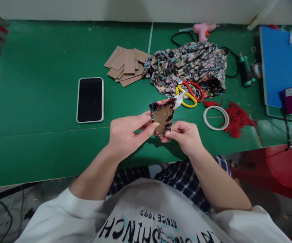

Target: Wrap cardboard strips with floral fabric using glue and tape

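Observation:
A small cardboard piece (pixel 163 118) is held up above the front part of the table, its edges wrapped in dark flowered fabric and its brown back turned to me. My left hand (pixel 133 133) grips its left side, thumb over the cardboard. The fingers of my right hand (pixel 183 135) pinch its lower right corner. Just behind the piece lie scissors (pixel 190 92) with one red and one yellow handle, beside a bit of white material (pixel 179 100). A crumpled flowered cloth (pixel 186 64) spreads out beyond them.
Cut cardboard pieces (pixel 124 64) lie left of the cloth, near a phone (pixel 90 100). To the right are a tape roll (pixel 216 118), red tassels (pixel 238 118), a green-black tool (pixel 246 69) and a blue board (pixel 279 64). A pink glue gun (pixel 203 31) lies at the back.

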A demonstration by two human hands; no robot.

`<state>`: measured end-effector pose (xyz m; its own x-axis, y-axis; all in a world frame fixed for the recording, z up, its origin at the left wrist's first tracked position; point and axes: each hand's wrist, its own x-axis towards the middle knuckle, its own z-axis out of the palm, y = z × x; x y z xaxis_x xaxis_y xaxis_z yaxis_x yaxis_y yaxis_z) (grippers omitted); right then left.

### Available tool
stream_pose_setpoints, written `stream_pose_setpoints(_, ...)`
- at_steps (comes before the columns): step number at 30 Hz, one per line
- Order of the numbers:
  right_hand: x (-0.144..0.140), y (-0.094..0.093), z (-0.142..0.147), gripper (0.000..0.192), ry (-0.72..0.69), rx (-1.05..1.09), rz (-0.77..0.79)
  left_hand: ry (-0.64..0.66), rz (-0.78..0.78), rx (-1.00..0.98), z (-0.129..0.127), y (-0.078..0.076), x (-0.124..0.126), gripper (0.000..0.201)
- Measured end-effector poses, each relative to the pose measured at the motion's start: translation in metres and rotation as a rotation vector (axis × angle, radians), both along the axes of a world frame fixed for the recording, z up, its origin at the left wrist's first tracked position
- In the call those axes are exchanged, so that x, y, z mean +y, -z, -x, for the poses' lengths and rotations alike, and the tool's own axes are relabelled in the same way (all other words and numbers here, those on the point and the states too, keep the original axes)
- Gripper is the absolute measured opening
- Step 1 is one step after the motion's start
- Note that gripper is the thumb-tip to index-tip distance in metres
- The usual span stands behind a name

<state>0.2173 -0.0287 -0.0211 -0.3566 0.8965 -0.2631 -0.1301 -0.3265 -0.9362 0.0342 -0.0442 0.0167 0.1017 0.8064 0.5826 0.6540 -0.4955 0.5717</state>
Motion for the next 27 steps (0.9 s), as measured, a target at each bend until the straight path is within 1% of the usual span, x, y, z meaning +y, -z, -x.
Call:
stream_pose_setpoints(5,0.000,0.000,0.000,0.017,0.010,0.005,0.003,-0.014,-0.016,0.030,0.000,0.002,0.001,0.017)
stream_pose_setpoints(11,0.000,0.000,0.000,0.022,0.014,-0.044,0.027,-0.005,-0.010,0.034,0.001,0.004,0.001,0.017)
stream_pose_setpoints(13,0.001,0.000,0.000,0.021,0.012,-0.042,0.023,-0.013,0.050,-0.012,0.000,0.006,0.001,0.015)
stream_pose_setpoints(15,0.002,0.000,0.000,0.020,0.010,-0.040,0.018,-0.042,0.152,-0.103,-0.001,0.008,0.001,0.014)
stream_pose_setpoints(17,0.003,0.000,0.000,0.019,0.008,-0.047,0.021,-0.075,0.243,-0.211,-0.002,0.011,0.001,0.015)
stream_pose_setpoints(19,0.004,-0.001,0.000,0.020,0.003,-0.054,0.037,-0.088,0.298,-0.300,-0.003,0.014,0.001,0.019)
stream_pose_setpoints(23,0.005,-0.003,-0.001,0.021,-0.017,-0.038,0.074,-0.067,0.363,-0.387,-0.003,0.017,0.002,0.024)
stream_pose_setpoints(27,0.006,-0.004,-0.002,0.020,-0.026,-0.030,0.089,-0.053,0.362,-0.378,-0.002,0.017,0.002,0.023)
